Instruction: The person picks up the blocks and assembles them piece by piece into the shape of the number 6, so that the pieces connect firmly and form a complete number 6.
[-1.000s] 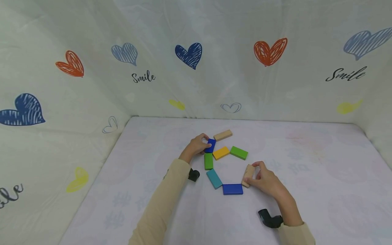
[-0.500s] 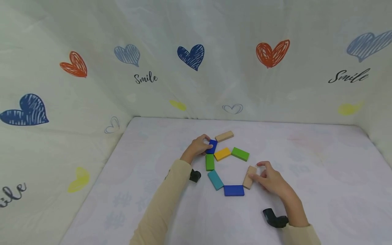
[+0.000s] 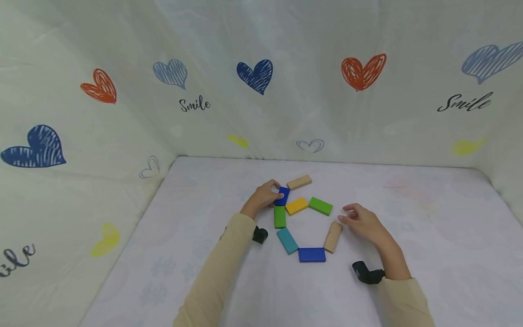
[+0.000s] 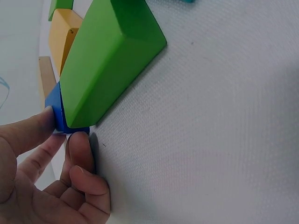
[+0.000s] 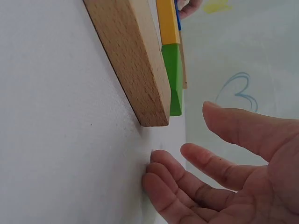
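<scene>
Left grip (image 3: 263, 195) of mine pinches the upper blue block (image 3: 285, 192), which lies flat between my thumb and fingers. Just beyond its far end angles the upper wooden block (image 3: 299, 182); at its near end meet the left green block (image 3: 279, 217) and the yellow block (image 3: 297, 206). Below curve the teal block (image 3: 288, 240), lower blue block (image 3: 312, 255) and lower wooden block (image 3: 333, 237). My right grip (image 3: 363, 222), thumb and forefinger parted, hovers just beside that last one, over the white-covered counter (image 3: 433, 254).
</scene>
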### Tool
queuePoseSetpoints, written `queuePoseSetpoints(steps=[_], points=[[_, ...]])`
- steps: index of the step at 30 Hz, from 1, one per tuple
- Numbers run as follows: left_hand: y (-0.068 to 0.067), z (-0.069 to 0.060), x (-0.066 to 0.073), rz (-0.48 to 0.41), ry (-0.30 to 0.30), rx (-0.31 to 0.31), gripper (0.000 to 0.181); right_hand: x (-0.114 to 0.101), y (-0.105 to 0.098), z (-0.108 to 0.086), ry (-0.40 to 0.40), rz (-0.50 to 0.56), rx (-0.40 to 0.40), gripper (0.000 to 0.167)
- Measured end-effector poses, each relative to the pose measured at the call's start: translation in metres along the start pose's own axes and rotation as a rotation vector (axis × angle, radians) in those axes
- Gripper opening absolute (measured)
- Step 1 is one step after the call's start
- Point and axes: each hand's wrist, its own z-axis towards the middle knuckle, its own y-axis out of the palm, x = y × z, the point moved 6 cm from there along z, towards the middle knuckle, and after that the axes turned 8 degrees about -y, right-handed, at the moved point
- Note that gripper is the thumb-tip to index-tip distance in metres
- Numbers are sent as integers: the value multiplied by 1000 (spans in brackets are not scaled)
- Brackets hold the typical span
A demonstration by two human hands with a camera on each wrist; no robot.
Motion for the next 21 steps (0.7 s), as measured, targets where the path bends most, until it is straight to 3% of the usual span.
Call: queuePoseSetpoints(steps=[10,21], points=[[0,0,1,7,43,-4,36,-11,2,35,-57,-22,-22,40],[-1,-1,1,6,42,-6,36,-10,4,54,6,-11,-67,36]])
